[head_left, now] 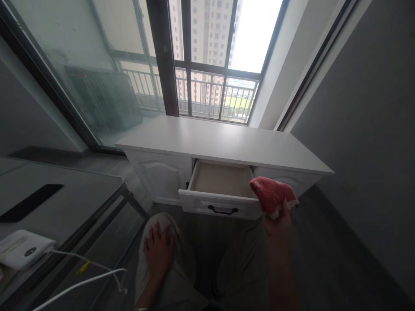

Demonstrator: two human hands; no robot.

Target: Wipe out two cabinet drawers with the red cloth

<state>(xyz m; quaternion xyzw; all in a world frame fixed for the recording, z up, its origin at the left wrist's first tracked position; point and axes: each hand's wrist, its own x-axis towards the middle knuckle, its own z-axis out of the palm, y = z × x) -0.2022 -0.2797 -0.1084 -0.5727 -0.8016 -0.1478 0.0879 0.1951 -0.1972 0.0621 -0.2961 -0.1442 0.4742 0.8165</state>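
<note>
My right hand (278,222) is closed on a folded red cloth (272,193) with pale edges, held up just beside the right front corner of an open drawer (222,178). The drawer is pulled out from the middle of a white cabinet (214,137), and its pale inside shows no objects. On its front is a dark curved handle (223,211). My left hand (158,250) rests on my left knee with its fingers spread, holding nothing.
At left stands a table (97,190) with a flat black object (32,202), a white device (26,248) and a white cable (81,283). Behind the cabinet are sliding glass doors (167,56). A grey wall (366,129) rises at right.
</note>
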